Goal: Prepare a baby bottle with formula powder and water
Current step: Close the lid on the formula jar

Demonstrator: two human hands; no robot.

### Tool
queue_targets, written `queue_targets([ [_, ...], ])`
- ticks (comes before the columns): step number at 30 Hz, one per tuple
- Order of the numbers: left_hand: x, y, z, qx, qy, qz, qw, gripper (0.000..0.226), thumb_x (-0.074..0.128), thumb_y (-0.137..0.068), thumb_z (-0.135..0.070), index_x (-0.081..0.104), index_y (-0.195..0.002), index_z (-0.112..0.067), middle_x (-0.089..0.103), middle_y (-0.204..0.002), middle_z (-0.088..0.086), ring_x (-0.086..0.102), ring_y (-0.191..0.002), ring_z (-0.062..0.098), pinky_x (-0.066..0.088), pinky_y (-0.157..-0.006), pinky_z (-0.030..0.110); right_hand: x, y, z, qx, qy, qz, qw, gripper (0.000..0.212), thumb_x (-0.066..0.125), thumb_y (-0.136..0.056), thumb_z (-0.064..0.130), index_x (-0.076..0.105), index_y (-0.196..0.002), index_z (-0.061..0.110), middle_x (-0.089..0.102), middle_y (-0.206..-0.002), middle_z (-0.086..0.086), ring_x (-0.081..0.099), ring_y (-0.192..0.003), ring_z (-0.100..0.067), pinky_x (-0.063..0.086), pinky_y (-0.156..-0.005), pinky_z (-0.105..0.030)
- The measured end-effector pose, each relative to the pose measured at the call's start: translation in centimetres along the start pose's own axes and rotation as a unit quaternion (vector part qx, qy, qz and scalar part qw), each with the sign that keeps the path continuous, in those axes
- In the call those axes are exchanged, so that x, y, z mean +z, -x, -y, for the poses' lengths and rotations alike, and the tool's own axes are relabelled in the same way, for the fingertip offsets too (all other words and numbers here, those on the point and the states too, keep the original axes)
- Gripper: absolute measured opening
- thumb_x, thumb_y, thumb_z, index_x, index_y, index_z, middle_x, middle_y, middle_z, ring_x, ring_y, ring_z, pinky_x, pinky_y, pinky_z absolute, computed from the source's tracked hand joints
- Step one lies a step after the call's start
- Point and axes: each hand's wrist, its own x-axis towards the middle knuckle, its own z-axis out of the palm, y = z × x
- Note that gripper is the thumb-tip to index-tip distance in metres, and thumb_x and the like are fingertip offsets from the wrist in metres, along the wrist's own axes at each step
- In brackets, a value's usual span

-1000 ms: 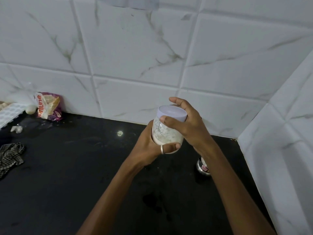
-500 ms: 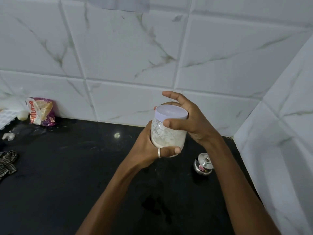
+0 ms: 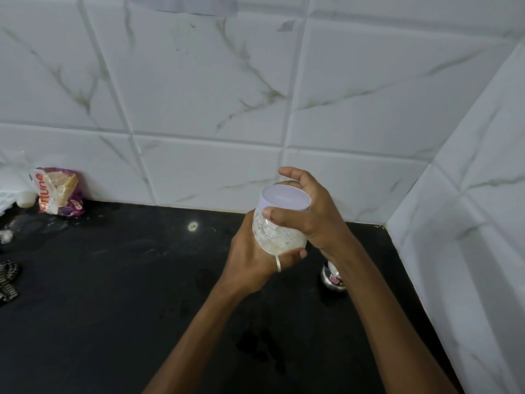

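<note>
A clear jar (image 3: 277, 233) with white formula powder clinging to its inside is held above the black counter (image 3: 113, 294). Its pale lilac lid (image 3: 285, 199) sits on top. My left hand (image 3: 252, 257), with a ring on one finger, grips the jar's body from below and behind. My right hand (image 3: 309, 214) curls round the lid from the right, thumb on its front edge. No baby bottle is in view.
A small steel pot with a lid (image 3: 333, 278) stands on the counter under my right forearm, near the tiled corner. A purple snack packet (image 3: 58, 191) leans on the back wall at left. A checked cloth (image 3: 8, 275) lies at the left edge.
Both hands and the jar stay together in nearly the same pose; the view has shifted a little. The right hand's grip round the lid has turned slightly.
</note>
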Motion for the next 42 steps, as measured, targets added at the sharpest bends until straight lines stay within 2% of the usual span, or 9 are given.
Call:
queue_targets([
  [8, 0.1, -0.8, 0.3, -0.005, -0.009, 0.012, 1.000, 0.094, 0.095, -0.062, -0.027, 0.047, -0.142, -0.018, 0.065, -0.135, 0.004, 0.065, -0.125, 0.024, 0.059, -0.097, 0.050, -1.3, -0.4, 0.2, 0.008, -0.008, 0.049, 0.999, 0.118, 0.087, -0.051, 0.056, 0.031, -0.153, 0.037, 0.061, -0.137, 0.007, 0.056, -0.129, -0.012, 0.051, -0.108, -0.037],
  [12, 0.4, -0.7, 0.8, -0.005, 0.005, 0.011, 1.000, 0.095, 0.095, -0.064, -0.019, 0.045, -0.145, -0.018, 0.063, -0.137, 0.004, 0.064, -0.125, 0.024, 0.060, -0.097, 0.047, -2.1, 0.8, -0.3, 0.024, -0.050, 0.046, 0.997, 0.138, 0.086, -0.043, 0.080, 0.024, -0.157, 0.034, 0.048, -0.152, 0.011, 0.046, -0.141, -0.008, 0.044, -0.112, -0.032],
  [15, 0.6, -0.5, 0.8, 0.002, 0.020, -0.010, 1.000, 0.094, 0.096, -0.061, -0.023, 0.047, -0.141, -0.017, 0.065, -0.133, 0.009, 0.067, -0.121, 0.029, 0.059, -0.094, 0.053, -1.5, 3.2, -2.6, 0.069, -0.114, 0.003, 0.991, 0.124, 0.086, -0.050, 0.078, 0.034, -0.153, 0.033, 0.052, -0.150, 0.010, 0.048, -0.141, -0.012, 0.045, -0.114, -0.042],
  [17, 0.8, -0.3, 1.1, 0.014, 0.013, -0.026, 0.999, 0.081, 0.095, -0.061, -0.025, 0.055, -0.132, -0.028, 0.070, -0.124, 0.007, 0.070, -0.114, 0.029, 0.061, -0.090, 0.054, -0.5, 5.2, -4.5, 0.105, -0.126, -0.015, 0.986, 0.110, 0.088, -0.055, 0.074, 0.042, -0.148, 0.036, 0.057, -0.146, 0.012, 0.052, -0.138, -0.011, 0.046, -0.113, -0.047],
  [19, 1.3, 0.2, 1.7, 0.024, -0.003, -0.037, 0.999, 0.070, 0.094, -0.064, -0.021, 0.058, -0.122, -0.037, 0.073, -0.115, 0.003, 0.073, -0.105, 0.027, 0.062, -0.084, 0.052, 0.4, 7.1, -5.9, 0.131, -0.125, -0.026, 0.983, 0.098, 0.088, -0.056, 0.073, 0.047, -0.139, 0.043, 0.061, -0.139, 0.018, 0.056, -0.133, -0.006, 0.049, -0.110, -0.043],
  [24, 3.3, 2.4, 4.9, 0.000, -0.019, -0.050, 0.999, 0.083, 0.088, -0.071, -0.031, 0.042, -0.140, -0.027, 0.062, -0.127, -0.025, 0.063, -0.122, 0.008, 0.058, -0.093, 0.026, 1.8, 9.0, -7.3, 0.169, -0.129, -0.031, 0.977, 0.081, 0.087, -0.067, 0.051, 0.045, -0.136, 0.042, 0.065, -0.125, 0.016, 0.067, -0.107, 0.003, 0.060, -0.089, -0.026],
  [28, 3.9, 3.0, 7.5, -0.014, -0.056, -0.011, 0.998, 0.081, 0.079, -0.084, -0.021, 0.034, -0.152, -0.023, 0.054, -0.145, -0.005, 0.055, -0.136, 0.015, 0.052, -0.105, 0.030, 1.8, 8.8, -9.3, 0.165, -0.111, -0.048, 0.979, 0.093, 0.095, -0.063, 0.049, 0.045, -0.140, 0.039, 0.061, -0.134, 0.017, 0.062, -0.115, 0.006, 0.058, -0.093, -0.025],
  [33, 2.5, 3.1, 10.3, -0.064, -0.103, 0.057, 0.991, 0.088, 0.076, -0.077, -0.003, 0.032, -0.148, -0.033, 0.050, -0.151, -0.009, 0.047, -0.142, 0.007, 0.043, -0.114, 0.023, 1.6, 7.8, -12.3, 0.138, -0.023, -0.047, 0.989, 0.074, 0.097, -0.064, 0.034, 0.051, -0.120, 0.049, 0.059, -0.124, 0.024, 0.054, -0.114, 0.016, 0.051, -0.084, -0.008],
  [42, 2.7, -0.3, 15.9, -0.098, -0.171, -0.007, 0.980, 0.082, 0.082, -0.075, -0.001, 0.043, -0.135, -0.041, 0.057, -0.134, -0.019, 0.051, -0.127, -0.012, 0.042, -0.097, 0.003, 1.8, 3.6, -18.5, 0.185, 0.006, -0.001, 0.983, 0.086, 0.095, -0.068, 0.031, 0.041, -0.133, 0.046, 0.054, -0.129, 0.023, 0.053, -0.119, 0.000, 0.040, -0.089, -0.009],
])
